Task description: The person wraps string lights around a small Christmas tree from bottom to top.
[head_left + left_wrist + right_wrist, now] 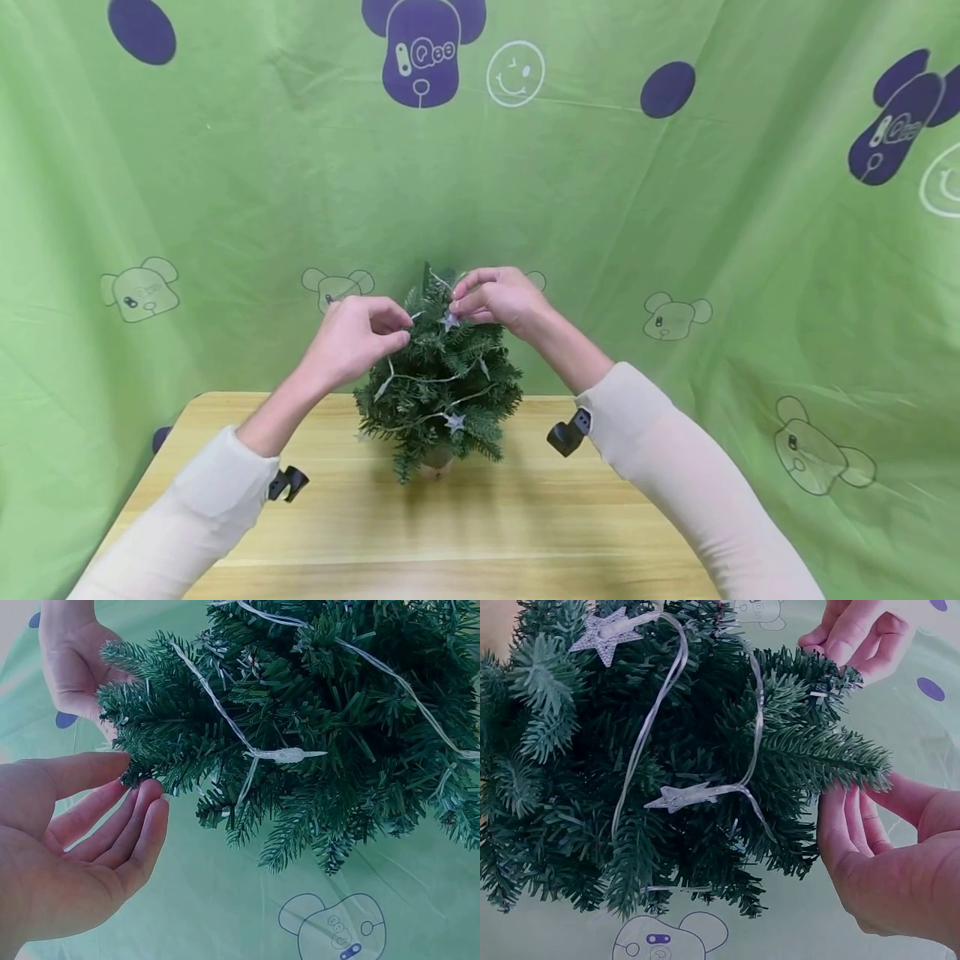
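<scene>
A small green artificial Christmas tree (427, 375) stands on the table, wound with string lights (423, 379) on clear wire. Star-shaped lights (454, 422) hang on its front, and another star (606, 636) shows in the right wrist view. My left hand (356, 337) is at the tree's upper left, its thumb and fingers pinching a branch tip (139, 769). My right hand (502, 300) is at the upper right, near a star light (450, 321). Its thumb and curled fingers close round a branch end (870, 761); needles hide the fingertips, and any wire there cannot be made out.
The wooden table (465, 525) carries the tree near its back edge. Behind and at the sides hangs a green cloth (225, 183) printed with cartoon heads. Dark wrist cameras (570, 432) sit at both pale sleeves (660, 433).
</scene>
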A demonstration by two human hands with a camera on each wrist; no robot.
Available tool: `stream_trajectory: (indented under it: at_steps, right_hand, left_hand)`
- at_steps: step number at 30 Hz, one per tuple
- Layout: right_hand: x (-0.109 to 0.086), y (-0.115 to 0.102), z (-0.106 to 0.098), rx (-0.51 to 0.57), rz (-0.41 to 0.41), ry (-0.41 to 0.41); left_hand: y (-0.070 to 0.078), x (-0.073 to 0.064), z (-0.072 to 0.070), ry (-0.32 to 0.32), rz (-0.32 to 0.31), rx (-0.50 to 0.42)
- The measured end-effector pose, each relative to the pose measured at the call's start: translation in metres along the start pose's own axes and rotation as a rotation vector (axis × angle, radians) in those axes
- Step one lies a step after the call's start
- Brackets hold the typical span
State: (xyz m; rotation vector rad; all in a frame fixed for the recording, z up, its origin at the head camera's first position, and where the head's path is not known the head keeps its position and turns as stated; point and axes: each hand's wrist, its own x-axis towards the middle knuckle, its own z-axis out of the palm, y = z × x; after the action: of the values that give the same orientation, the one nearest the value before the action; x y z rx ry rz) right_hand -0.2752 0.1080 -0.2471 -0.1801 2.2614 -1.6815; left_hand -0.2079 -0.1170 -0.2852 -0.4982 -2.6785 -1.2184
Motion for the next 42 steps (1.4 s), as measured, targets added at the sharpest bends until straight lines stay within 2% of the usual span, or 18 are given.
stream_trajectory:
  at_steps: [9,16,20,26,34,42]
  right_hand:
    - [0.000,0.002,0.001,-0.076,-0.044,0.017]
    - [-0.002,0.006,0.003,-0.300,-0.110,0.042]
    - [-0.001,0.008,0.005,-0.347,-0.142,0.059]
    - [0.003,0.012,0.005,-0.471,-0.167,0.101]
    - [0.001,0.012,0.005,-0.502,-0.193,0.101]
    - [-0.009,0.002,0.000,-0.536,-0.155,0.038]
  left_hand:
    - [0.000,0.000,0.000,-0.001,-0.004,0.006]
    - [0.000,0.000,0.000,0.000,-0.005,0.012]
    - [0.000,-0.001,0.000,-0.003,-0.003,0.007]
    - [-0.001,-0.001,-0.001,-0.002,-0.009,0.002]
    - [-0.001,-0.002,0.000,-0.003,-0.019,-0.005]
    - [-0.002,-0.003,0.000,-0.004,-0.021,-0.011]
